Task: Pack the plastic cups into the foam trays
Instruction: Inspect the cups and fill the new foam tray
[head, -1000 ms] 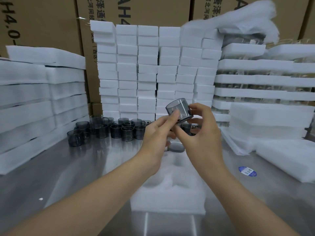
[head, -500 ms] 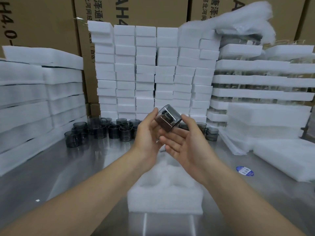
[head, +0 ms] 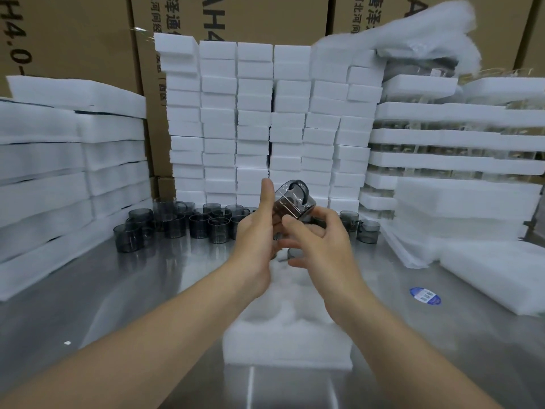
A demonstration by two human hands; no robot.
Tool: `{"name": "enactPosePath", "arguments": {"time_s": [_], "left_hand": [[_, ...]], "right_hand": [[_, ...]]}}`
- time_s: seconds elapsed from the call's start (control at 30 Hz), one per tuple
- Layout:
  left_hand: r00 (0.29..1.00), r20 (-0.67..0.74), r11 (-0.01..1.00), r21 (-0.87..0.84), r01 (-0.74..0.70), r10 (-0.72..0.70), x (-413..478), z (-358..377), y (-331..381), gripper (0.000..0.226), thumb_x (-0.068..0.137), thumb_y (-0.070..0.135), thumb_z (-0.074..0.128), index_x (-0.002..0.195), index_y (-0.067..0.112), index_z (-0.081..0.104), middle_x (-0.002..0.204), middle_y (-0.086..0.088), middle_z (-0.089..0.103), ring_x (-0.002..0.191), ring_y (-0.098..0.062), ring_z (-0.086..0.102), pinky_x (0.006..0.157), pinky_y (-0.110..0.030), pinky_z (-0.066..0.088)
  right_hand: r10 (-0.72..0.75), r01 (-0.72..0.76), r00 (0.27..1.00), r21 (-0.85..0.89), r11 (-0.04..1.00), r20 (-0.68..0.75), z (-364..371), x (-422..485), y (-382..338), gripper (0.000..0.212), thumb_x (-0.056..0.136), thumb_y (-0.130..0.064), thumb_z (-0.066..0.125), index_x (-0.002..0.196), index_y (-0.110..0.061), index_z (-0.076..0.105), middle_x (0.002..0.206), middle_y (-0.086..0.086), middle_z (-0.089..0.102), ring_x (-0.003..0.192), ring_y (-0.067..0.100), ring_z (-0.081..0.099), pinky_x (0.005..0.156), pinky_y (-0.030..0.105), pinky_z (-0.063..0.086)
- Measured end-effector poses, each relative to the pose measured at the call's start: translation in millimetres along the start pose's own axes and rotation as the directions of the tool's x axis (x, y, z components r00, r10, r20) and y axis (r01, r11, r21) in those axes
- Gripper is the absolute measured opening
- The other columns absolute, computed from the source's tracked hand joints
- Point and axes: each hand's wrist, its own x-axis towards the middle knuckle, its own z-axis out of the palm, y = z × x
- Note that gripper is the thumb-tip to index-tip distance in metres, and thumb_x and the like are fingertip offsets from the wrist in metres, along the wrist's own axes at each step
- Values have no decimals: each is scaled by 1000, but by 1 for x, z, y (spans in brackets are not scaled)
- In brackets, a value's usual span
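Left hand [head: 255, 237], right hand [head: 323, 246] turned cup [head: 290, 205], handle now up

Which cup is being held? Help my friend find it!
Start at the wall of white foam blocks at the back. Just before it, the left hand grips one smoky cup. Only this cup is off the table and tilted.
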Motion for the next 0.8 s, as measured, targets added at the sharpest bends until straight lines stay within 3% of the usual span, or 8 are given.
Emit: {"name": "enactPosePath", "arguments": {"time_s": [0.1,0.17,0.23,0.37,0.5,0.67,0.73,0.8], "left_hand": [[999,47,1000,9,3,-4,-1,0,2,73,87,88,49,106,29,86,112,2,83,84,-6,76,59,-17,54],[999,52,999,33,-12,10,-1,1,2,79,84,89,49,117,25,83,116,1,82,102,-12,78,79,-26,58],[999,34,998,51,-37,35,0,0,1,75,83,86,54,114,24,84,114,0,82,108,-16,78,92,-34,55],[998,-35,996,78,-51,54,0,0,-1,65,87,85,56,99,30,86,103,1,84,82,-9,77,76,-31,53],[993,-74,991,102,-82,90,-2,0,-1,63,83,87,56,86,31,85,90,4,82,63,-5,68,63,-25,46],[993,-106,998,42,-54,59,-4,3,0,58,93,75,60,92,21,82,96,-1,84,73,-10,73,52,-16,48],[994,-99,997,52,-49,54,-4,4,1,56,95,74,58,99,23,80,98,4,83,78,-8,75,57,-19,49],[990,-111,994,76,-82,91,-3,4,2,50,94,74,60,103,30,80,99,13,81,91,-6,73,72,-26,50]], "right_hand": [[88,-91,995,87,992,34,-6,4,-8,36,99,-47,67,112,-14,69,91,7,81,84,25,80,66,35,61],[211,-219,974,95,971,84,-9,6,-13,55,100,-62,53,93,-11,74,86,12,81,73,21,77,58,28,57],[278,-284,954,42,958,116,-12,7,-13,68,99,-70,44,86,-11,76,85,14,80,68,18,75,59,27,54],[293,-297,949,21,955,120,-17,9,-10,68,99,-73,46,106,-11,74,93,8,82,78,19,79,68,32,58],[212,-216,976,85,973,56,-20,7,-10,52,93,-58,71,122,-15,64,104,6,82,91,21,81,76,40,64],[104,-105,994,58,993,23,-17,5,-8,53,86,-26,88,129,-20,58,104,2,80,92,12,79,90,48,65],[88,-88,996,39,995,-4,-16,6,-9,43,88,-33,86,124,-20,65,103,0,80,91,9,78,91,50,64],[124,-124,992,70,990,-7,-17,6,-12,42,90,-53,78,112,-17,74,102,-1,81,91,9,79,87,45,66]]}}
